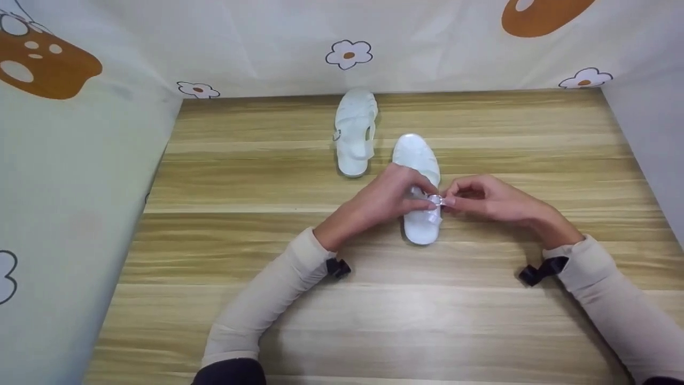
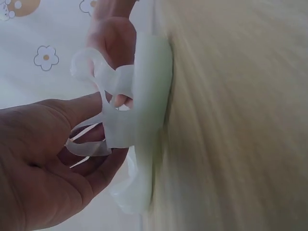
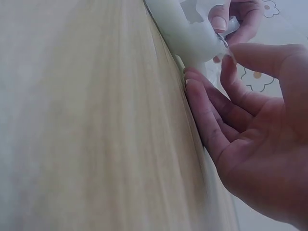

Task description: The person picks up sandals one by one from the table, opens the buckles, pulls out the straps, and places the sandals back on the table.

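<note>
A white, slightly translucent sandal (image 1: 420,230) stands sole-down on the wooden table in the head view, toe pointing away. My left hand (image 1: 387,195) reaches over it from the left, thumb and fingers pinching the strap at the silvery buckle (image 1: 435,200) on its right side. From the right, my right hand (image 1: 491,199) pinches the strap end at that buckle between thumb and index finger. In the right wrist view the other fingers (image 3: 209,113) of that hand extend beside the sole. The left wrist view shows the sandal's heel strap (image 2: 96,62) standing up.
A second white sandal (image 1: 352,144) lies farther back and left, near the rear wall. Light panels with flower prints (image 1: 349,54) border the wood-grain table (image 1: 256,256) at the back and sides. Black wrist straps (image 1: 542,271) sit at both cuffs.
</note>
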`<state>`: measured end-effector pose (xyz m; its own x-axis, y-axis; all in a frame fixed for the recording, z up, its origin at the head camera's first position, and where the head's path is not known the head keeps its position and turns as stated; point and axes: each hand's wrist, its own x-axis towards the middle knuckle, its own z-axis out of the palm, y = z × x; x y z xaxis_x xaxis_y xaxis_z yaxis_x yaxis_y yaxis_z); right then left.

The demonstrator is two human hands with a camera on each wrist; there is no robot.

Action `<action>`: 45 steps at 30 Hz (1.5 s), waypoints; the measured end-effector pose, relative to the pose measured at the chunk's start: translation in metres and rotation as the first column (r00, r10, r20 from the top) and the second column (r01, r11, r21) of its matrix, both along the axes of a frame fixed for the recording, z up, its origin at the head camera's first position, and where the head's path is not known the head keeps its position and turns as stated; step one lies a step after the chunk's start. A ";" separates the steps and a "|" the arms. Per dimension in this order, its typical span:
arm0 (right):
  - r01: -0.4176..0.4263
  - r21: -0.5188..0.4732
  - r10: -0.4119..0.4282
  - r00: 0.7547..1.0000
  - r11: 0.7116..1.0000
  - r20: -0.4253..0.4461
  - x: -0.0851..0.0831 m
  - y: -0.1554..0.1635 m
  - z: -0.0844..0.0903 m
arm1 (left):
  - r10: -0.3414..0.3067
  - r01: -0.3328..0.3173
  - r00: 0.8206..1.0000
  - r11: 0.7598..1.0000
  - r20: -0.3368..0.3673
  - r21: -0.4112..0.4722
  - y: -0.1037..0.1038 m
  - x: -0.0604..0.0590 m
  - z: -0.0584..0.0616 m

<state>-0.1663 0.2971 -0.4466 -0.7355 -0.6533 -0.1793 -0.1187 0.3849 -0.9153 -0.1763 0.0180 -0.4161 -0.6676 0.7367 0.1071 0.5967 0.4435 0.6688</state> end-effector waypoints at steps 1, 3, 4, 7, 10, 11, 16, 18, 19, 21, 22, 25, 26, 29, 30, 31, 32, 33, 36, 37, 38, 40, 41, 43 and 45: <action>0.001 -0.005 -0.001 1.000 1.000 0.003 0.000 0.000 0.000 | -0.006 0.006 1.000 1.000 -0.006 0.008 -0.001 -0.001 -0.001; -0.001 -0.014 0.001 1.000 1.000 0.002 -0.001 -0.001 0.000 | -0.015 0.015 1.000 1.000 -0.013 0.021 -0.003 -0.002 -0.003; -0.005 -0.016 0.005 1.000 1.000 -0.004 -0.001 -0.001 0.000 | -0.020 0.020 1.000 0.999 -0.017 0.026 -0.003 -0.002 -0.004; -0.007 -0.020 0.007 1.000 1.000 -0.019 -0.001 -0.003 -0.001 | -0.039 0.040 0.999 0.999 -0.026 0.035 -0.005 -0.003 -0.006; 0.003 -0.020 -0.003 1.000 1.000 -0.023 0.000 -0.004 -0.002 | -0.058 0.060 0.998 0.998 -0.040 0.034 -0.005 -0.004 -0.008; 0.007 -0.020 -0.008 1.000 1.000 -0.026 0.000 -0.005 -0.002 | -0.065 0.067 0.997 0.997 -0.048 0.035 -0.006 -0.005 -0.008; 0.024 -0.015 -0.025 0.999 1.000 -0.036 0.001 -0.007 -0.003 | -0.082 0.085 0.993 0.996 -0.084 0.034 -0.007 -0.004 -0.010; 0.032 -0.014 -0.033 0.999 0.999 -0.035 0.001 -0.008 -0.002 | -0.084 0.088 0.992 0.996 -0.097 0.032 -0.008 -0.003 -0.010; 0.037 -0.014 -0.038 0.999 0.999 -0.033 0.002 -0.008 -0.002 | -0.085 0.089 0.991 0.996 -0.105 0.032 -0.008 -0.003 -0.010; 0.043 -0.014 -0.044 0.998 0.999 -0.035 0.002 -0.009 -0.002 | -0.089 0.093 0.989 0.995 -0.116 0.029 -0.007 -0.001 -0.009; 0.044 -0.014 -0.045 0.998 0.999 -0.037 0.002 -0.009 -0.002 | -0.090 0.094 0.989 0.995 -0.121 0.026 -0.006 -0.001 -0.008; 0.049 -0.020 -0.050 0.998 0.999 -0.040 0.003 -0.008 -0.002 | -0.093 0.096 0.988 0.995 -0.124 0.021 -0.004 0.000 -0.007; 0.051 -0.022 -0.052 0.998 0.998 -0.041 0.004 -0.007 -0.002 | -0.092 0.095 0.988 0.995 -0.124 0.017 -0.003 0.001 -0.006; 0.072 -0.031 -0.073 0.997 0.997 -0.033 0.006 -0.006 -0.002 | -0.093 0.095 0.987 0.995 -0.129 0.009 -0.001 0.002 -0.006; 0.081 -0.033 -0.082 0.996 0.996 -0.027 0.007 -0.005 -0.003 | -0.093 0.095 0.987 0.995 -0.132 0.006 0.000 0.002 -0.006; 0.091 -0.037 -0.092 0.996 0.995 -0.018 0.008 -0.005 -0.003 | -0.094 0.095 0.986 0.995 -0.137 0.005 0.000 0.003 -0.006; 0.099 -0.040 -0.099 0.995 0.994 -0.011 0.008 -0.005 -0.003 | -0.095 0.097 0.985 0.995 -0.144 0.003 0.001 0.003 -0.006; 0.106 -0.043 -0.106 0.994 0.993 -0.004 0.009 -0.005 -0.004 | -0.098 0.099 0.984 0.995 -0.150 0.001 0.001 0.004 -0.006; 0.119 -0.050 -0.118 0.993 0.992 0.011 0.010 -0.006 -0.005 | -0.101 0.101 0.981 0.995 -0.166 -0.005 0.002 0.005 -0.006; 0.118 -0.054 -0.117 0.993 0.992 0.017 0.010 -0.006 -0.005 | -0.102 0.102 0.980 0.995 -0.170 -0.006 0.002 0.005 -0.007; 0.117 -0.055 -0.116 0.993 0.992 0.021 0.010 -0.005 -0.005 | -0.103 0.103 0.980 0.995 -0.171 -0.009 0.002 0.005 -0.007; 0.115 -0.061 -0.113 0.993 0.991 0.039 0.009 -0.004 -0.006 | -0.104 0.104 0.980 0.995 -0.170 -0.011 0.002 0.005 -0.008; 0.112 -0.065 -0.109 0.993 0.992 0.053 0.009 -0.003 -0.006 | -0.104 0.104 0.980 0.995 -0.168 -0.011 0.002 0.005 -0.008; 0.104 -0.076 -0.098 0.991 0.992 0.087 0.008 -0.001 -0.006 | -0.105 0.105 0.981 0.994 -0.163 -0.010 0.001 0.005 -0.009; 0.100 -0.082 -0.090 0.989 0.992 0.115 0.007 0.000 -0.007 | -0.105 0.105 0.982 0.994 -0.157 -0.006 0.000 0.005 -0.009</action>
